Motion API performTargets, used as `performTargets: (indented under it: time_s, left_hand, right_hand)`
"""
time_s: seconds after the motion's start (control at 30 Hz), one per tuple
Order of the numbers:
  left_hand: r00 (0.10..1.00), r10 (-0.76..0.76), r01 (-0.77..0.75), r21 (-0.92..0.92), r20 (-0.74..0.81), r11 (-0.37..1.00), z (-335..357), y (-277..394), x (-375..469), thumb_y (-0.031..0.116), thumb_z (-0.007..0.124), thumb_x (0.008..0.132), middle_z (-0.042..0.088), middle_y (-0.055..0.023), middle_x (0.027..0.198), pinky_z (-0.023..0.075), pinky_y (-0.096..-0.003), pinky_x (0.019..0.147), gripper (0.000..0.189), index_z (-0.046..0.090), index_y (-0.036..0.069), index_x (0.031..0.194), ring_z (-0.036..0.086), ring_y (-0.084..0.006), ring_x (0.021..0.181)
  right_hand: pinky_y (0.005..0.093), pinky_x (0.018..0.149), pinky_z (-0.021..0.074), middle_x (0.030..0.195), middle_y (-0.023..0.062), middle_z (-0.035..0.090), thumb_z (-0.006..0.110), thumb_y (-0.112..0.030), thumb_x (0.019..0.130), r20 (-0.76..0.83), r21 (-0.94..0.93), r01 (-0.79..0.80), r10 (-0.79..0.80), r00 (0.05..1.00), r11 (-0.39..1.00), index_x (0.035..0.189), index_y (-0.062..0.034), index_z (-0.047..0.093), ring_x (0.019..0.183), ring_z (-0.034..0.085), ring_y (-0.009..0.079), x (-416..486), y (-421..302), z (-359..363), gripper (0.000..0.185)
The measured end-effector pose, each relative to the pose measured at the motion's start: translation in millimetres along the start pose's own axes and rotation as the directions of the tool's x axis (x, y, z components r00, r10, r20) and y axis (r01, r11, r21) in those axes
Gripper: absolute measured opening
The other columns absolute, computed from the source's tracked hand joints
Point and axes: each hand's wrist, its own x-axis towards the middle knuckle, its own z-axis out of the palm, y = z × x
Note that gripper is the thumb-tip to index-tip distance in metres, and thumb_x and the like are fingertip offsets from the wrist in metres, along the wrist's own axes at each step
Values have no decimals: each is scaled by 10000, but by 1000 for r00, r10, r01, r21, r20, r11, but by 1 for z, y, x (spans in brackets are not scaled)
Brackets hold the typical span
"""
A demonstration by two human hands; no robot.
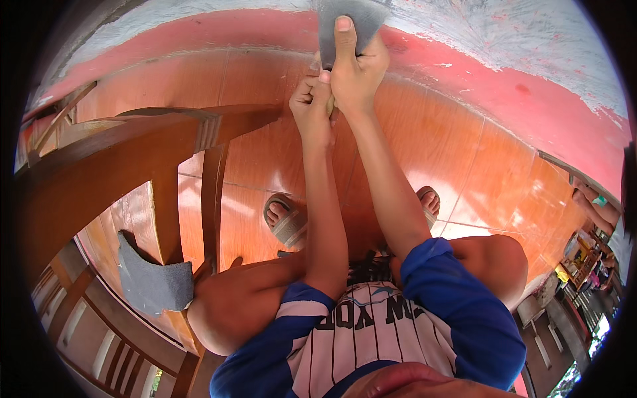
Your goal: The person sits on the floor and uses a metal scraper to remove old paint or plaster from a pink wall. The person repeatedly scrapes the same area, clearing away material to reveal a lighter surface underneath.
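A wide grey metal putty knife (329,37) points up at the top edge of the picture, where its far end is cut off. My right hand (361,74) grips it near the narrow part, thumb pressed flat on the blade. Just below, my left hand (314,102) is closed around its lower end, so the handle is mostly hidden. Behind the blade rises a wall (458,37) with a scuffed whitish-grey surface. A pink-red painted band (522,89) runs along the wall's foot. Whether the blade's edge touches the wall cannot be seen.
A brown wooden chair (104,154) stands close on my left. A grey, irregular foam-like piece (154,286) lies by my left knee. Wood-patterned tiles (413,129) cover the floor. At the far right are another person's legs (594,206) and cluttered wooden shelving (584,263).
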Motion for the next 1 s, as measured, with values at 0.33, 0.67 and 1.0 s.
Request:
performTargets:
  time_s: [0.33, 0.67, 1.0]
  left_hand:
    - [999, -12, 12, 13, 31, 1000, 11, -25, -9, 376, 568, 1049, 435, 50, 518, 237, -231, 353, 394, 487, 122, 758, 315, -30, 391]
    - [997, -61, 63, -44, 41, 997, 25, -26, -20, 395, 538, 1058, 423, 51, 516, 233, -226, 344, 405, 478, 131, 757, 298, -32, 374]
    - [996, -91, 91, -92, 11, 992, 28, -26, -20, 321, 574, 1054, 383, 55, 514, 232, -231, 360, 336, 495, 111, 804, 274, -24, 410]
  right_hand:
    - [228, 409, 383, 607, 23, 608, 648, -348, 1009, -15, -112, -56, 55, 998, 992, 821, -15, 615, 462, 529, 70, -1, -14, -16, 384]
    - [238, 413, 395, 607, 22, 605, 649, -323, 1009, 3, -156, -56, 58, 998, 986, 827, -13, 616, 447, 521, 77, 3, -28, -24, 361]
    - [267, 441, 398, 575, 34, 596, 661, -288, 1001, 62, -149, 58, -49, 997, 987, 833, -2, 636, 453, 515, 87, 11, -12, -29, 333]
